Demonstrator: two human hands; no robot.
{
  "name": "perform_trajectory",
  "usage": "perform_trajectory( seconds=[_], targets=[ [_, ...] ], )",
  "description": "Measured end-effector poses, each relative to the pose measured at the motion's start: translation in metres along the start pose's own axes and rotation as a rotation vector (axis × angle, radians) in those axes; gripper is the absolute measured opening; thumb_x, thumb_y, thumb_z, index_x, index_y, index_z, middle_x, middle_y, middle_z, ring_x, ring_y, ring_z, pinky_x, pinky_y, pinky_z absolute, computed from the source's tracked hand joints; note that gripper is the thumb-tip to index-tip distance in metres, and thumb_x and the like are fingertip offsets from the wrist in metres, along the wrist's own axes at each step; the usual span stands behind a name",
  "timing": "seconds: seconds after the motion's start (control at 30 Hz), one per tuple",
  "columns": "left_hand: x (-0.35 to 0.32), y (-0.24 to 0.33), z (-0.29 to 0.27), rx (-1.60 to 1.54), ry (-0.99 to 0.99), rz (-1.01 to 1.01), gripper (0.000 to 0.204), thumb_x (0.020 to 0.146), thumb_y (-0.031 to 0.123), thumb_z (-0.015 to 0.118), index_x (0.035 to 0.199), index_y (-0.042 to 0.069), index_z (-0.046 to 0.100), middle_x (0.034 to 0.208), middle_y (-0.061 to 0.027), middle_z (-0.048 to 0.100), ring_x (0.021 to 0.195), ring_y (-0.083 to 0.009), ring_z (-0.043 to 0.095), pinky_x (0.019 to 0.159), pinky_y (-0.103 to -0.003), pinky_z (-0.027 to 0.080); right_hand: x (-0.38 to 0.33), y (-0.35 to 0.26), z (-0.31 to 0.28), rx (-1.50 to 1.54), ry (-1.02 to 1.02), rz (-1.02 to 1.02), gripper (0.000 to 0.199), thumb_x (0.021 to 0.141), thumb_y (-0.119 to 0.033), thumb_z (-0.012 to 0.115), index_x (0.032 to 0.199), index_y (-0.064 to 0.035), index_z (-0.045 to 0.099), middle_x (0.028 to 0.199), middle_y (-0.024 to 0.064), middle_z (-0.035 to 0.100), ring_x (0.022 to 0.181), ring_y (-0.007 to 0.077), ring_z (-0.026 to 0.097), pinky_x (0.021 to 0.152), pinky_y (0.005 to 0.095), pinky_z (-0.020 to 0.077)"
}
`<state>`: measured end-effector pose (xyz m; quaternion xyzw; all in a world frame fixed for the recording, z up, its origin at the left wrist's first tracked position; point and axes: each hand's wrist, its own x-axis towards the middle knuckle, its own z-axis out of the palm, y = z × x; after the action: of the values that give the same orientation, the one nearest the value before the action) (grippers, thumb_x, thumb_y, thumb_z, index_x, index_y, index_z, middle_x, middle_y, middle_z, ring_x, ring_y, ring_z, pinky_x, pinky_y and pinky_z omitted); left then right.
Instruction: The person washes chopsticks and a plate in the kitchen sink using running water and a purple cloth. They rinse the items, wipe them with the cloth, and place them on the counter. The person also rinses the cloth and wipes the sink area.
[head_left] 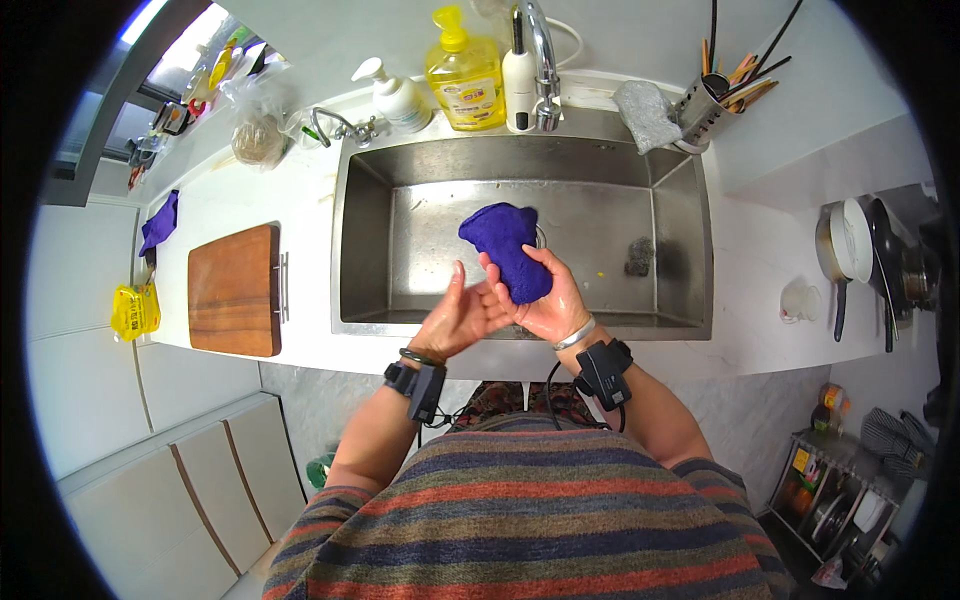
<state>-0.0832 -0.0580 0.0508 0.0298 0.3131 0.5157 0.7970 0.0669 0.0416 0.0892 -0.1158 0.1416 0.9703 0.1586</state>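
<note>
A folded purple cloth [508, 245] is in my right hand [557, 297], above the near part of the steel sink [430, 262]. The thumb lies over the cloth, and its lower end rests against the palm. My left hand [467, 312] is just to the left, palm turned up and fingers stretched toward the right hand. Its fingertips come close to the cloth's lower end or touch it; I cannot tell which. The cloth partly hides the drain behind it.
The faucet [545, 65], a yellow soap bottle [468, 85] and a white pump bottle [398, 100] stand behind the sink. A wooden cutting board [233, 290] lies left on the counter. At right are a utensil holder [700, 108] and pans [835, 245]. A dark scrubber [638, 257] sits in the sink.
</note>
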Motion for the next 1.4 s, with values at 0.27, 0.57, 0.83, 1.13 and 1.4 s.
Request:
perform_trajectory(
  seconds=[0.27, 0.57, 0.83, 1.13, 1.4],
  targets=[
    [0.060, 0.023, 0.017, -0.114, -0.179, 0.370, 0.068, 0.094, 0.057, 0.038, 0.131, 0.000, 0.045, 0.128, -0.0148, 0.053, 0.117, -0.0272, 0.053, 0.100, -0.040, 0.044, -0.011, 0.010, -0.012, -0.034, 0.111, 0.012, 0.041, 0.088, -0.023, 0.059, 0.119, 0.0019, 0.049, 0.102, 0.0157, 0.060, 0.078, 0.0195, 0.059, 0.057, 0.0246, 0.0511],
    [0.069, 0.073, -0.004, 0.085, 0.001, 0.125, 0.048, 0.094, 0.038, 0.053, 0.132, 0.011, 0.046, 0.125, -0.0099, 0.057, 0.114, -0.0242, 0.056, 0.099, -0.042, 0.044, -0.026, 0.001, -0.014, -0.282, 0.321, -0.096, 0.042, 0.089, -0.024, 0.059, 0.120, 0.0011, 0.048, 0.106, 0.0192, 0.058, 0.077, 0.0182, 0.057, 0.055, 0.0239, 0.0485],
    [0.063, 0.039, 0.013, 0.022, -0.163, 0.264, 0.058, 0.091, 0.036, 0.059, 0.141, 0.021, 0.034, 0.126, -0.0125, 0.050, 0.108, -0.0286, 0.055, 0.092, -0.043, 0.047, -0.019, 0.016, -0.007, -0.132, 0.199, -0.094, 0.041, 0.090, -0.027, 0.063, 0.118, -0.0003, 0.049, 0.102, 0.0136, 0.059, 0.078, 0.0163, 0.057, 0.057, 0.0231, 0.0497],
    [0.096, 0.072, 0.029, 1.120, 0.358, 0.517, 0.030, 0.071, 0.005, 0.069, 0.100, 0.006, 0.062, 0.082, -0.0111, 0.065, 0.074, -0.0226, 0.064, 0.069, -0.031, 0.052, -0.003, -0.013, 0.001, -1.826, 0.387, -0.314, 0.023, 0.080, -0.016, 0.066, 0.095, -0.0055, 0.053, 0.083, 0.0156, 0.063, 0.070, 0.0287, 0.062, 0.056, 0.0351, 0.0490],
    [0.108, 0.077, 0.035, 1.798, 0.559, 0.186, 0.048, 0.071, 0.022, 0.070, 0.113, 0.001, 0.056, 0.098, -0.0244, 0.065, 0.089, -0.0384, 0.065, 0.078, -0.041, 0.053, 0.013, -0.011, -0.012, -2.656, 0.669, -0.481, 0.041, 0.075, -0.018, 0.065, 0.107, 0.0001, 0.047, 0.086, 0.0241, 0.064, 0.079, 0.0430, 0.063, 0.071, 0.0500, 0.0506]
  ],
)
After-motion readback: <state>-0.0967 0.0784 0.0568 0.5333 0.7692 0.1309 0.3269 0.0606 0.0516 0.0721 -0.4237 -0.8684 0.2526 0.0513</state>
